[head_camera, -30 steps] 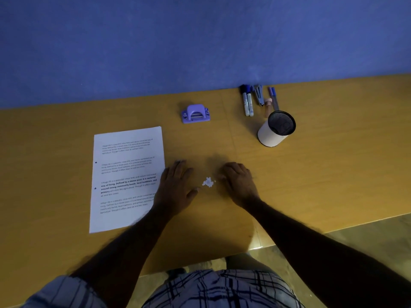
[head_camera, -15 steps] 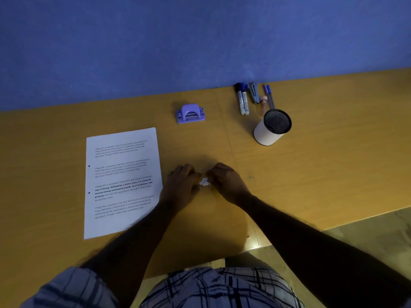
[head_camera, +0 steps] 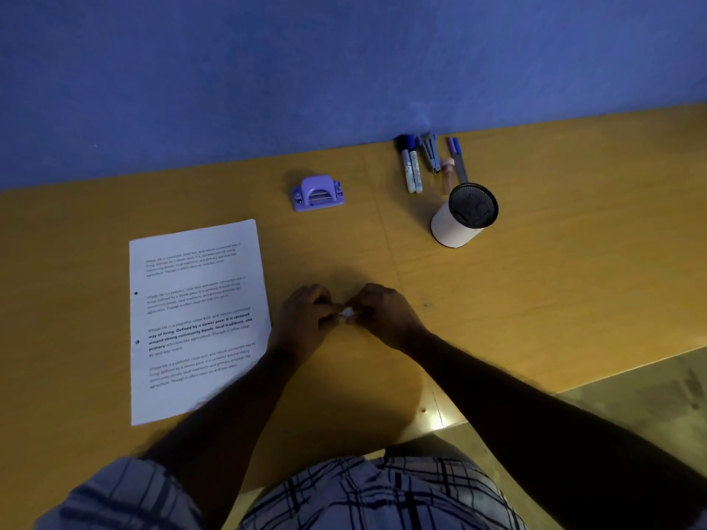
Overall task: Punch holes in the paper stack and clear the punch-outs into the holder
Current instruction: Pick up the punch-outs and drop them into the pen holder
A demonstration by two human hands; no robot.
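blue wall stood behind a yellow worktop (head_camera: 535,285). the paper stack (head_camera: 197,319), already holed at its left edge, lay left of both hands; the punch (head_camera: 317,193) sat beyond, the holder (head_camera: 459,227) well apart to the right. the punch-outs (head_camera: 347,311) were pinched between the fingers of the left hand (head_camera: 306,327) and the right hand (head_camera: 382,315), pressed together. the bits were best gathered tightly and lifted level before being carried over the holder's mouth.

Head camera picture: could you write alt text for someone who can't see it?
Two bare hands, left hand and right hand, pinch together a small pile of white paper punch-outs on a wooden desk. A punched printed paper stack lies left; a purple hole punch and white cylindrical holder sit behind.
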